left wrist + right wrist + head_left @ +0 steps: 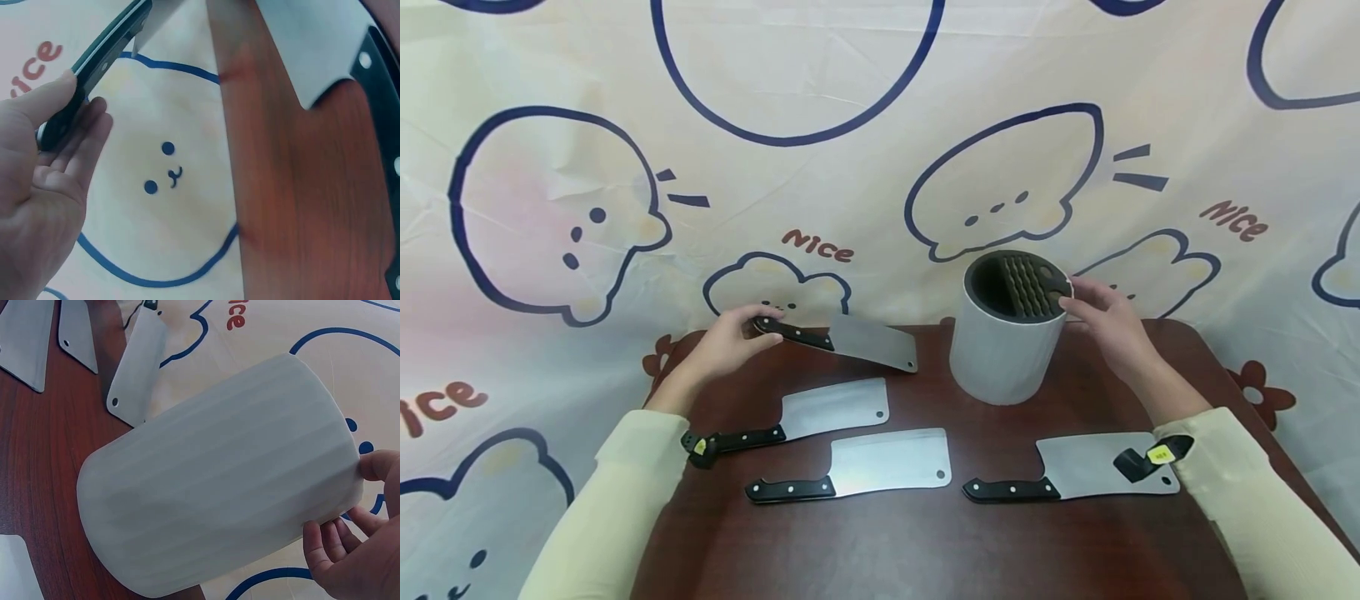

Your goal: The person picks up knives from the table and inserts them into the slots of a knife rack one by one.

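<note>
At the table's back left, my left hand (730, 340) grips a cleaver (874, 343) by the end of its black riveted handle (100, 69), thumb on one side and fingers on the other. The blade points right and slopes down toward the table. My right hand (1108, 321) pinches the rim of a white round knife holder (1003, 358), which stands at the back right. In the right wrist view the thumb is at the rim and the fingers (314, 544) lie against the outer wall. Inside the holder are a dark opening and a wavy slotted insert (1028, 285).
Three more cleavers lie flat on the brown table (880, 550): one at left (835, 407), one in the front middle (891, 461) and one at right (1093, 464), under my right wrist strap. A printed cloth (865, 192) hangs behind the back edge.
</note>
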Available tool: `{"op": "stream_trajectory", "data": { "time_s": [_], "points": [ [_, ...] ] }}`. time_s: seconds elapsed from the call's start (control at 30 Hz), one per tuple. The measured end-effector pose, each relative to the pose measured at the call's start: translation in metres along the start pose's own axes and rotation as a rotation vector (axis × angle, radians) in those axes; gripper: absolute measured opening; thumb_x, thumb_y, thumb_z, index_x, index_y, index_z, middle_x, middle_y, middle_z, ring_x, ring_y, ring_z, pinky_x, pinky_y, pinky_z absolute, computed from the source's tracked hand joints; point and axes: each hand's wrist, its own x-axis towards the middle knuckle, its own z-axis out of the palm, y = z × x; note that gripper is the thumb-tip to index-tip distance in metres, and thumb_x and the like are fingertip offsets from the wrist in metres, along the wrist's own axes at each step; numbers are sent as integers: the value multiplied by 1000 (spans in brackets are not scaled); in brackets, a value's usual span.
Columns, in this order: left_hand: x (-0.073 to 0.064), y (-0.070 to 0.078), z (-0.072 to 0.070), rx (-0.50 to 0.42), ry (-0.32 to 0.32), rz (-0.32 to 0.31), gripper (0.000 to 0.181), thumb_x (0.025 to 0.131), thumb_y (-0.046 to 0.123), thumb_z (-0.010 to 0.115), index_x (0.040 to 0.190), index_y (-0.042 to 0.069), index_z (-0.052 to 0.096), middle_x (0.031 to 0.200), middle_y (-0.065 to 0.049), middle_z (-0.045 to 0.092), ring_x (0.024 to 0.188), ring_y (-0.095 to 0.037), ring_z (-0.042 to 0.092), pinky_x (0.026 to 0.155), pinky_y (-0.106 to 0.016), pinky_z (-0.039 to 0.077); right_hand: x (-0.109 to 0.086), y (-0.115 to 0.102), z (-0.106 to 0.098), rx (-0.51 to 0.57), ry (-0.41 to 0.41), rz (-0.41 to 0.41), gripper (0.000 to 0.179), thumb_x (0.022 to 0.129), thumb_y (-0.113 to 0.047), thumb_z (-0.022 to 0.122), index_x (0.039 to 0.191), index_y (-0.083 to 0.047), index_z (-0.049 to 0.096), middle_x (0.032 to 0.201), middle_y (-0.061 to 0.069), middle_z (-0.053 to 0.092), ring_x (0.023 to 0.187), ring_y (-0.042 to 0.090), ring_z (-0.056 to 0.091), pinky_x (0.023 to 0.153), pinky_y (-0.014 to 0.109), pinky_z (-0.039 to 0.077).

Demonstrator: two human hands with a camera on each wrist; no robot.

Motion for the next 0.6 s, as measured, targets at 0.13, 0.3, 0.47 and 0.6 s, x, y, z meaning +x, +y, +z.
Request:
{"op": "stream_trajectory", "data": {
  "time_s": [0.13,0.3,0.47,0.6],
  "points": [
    [0,8,-2,-90,60,27,42,97,13,71,137,6,60,138,-21,58,120,-37,63,99,-47,52,1,1,1,1,5,3,85,97,-55,62,161,-14,27,164,13,28,143,34,37,116,54,35],
    [2,22,-1,-216,143,43,45,97,11,71,140,7,57,138,-20,58,123,-34,62,99,-37,53,1,2,1,3,4,7,85,96,-55,62,161,-14,27,164,13,29,143,34,37,116,53,35],
    [7,36,2,-308,240,66,47,96,11,71,141,6,58,132,-16,64,118,-23,66,95,-22,53,0,1,0,9,-6,11,84,97,-55,61,162,-14,26,165,13,28,144,34,36,117,53,35],
    [11,46,4,-322,280,116,46,96,11,71,140,3,58,127,-15,67,109,-14,67,93,-20,53,0,-1,0,8,-7,12,84,97,-55,61,162,-14,25,165,13,27,144,35,37,117,54,34]
  ]
}}
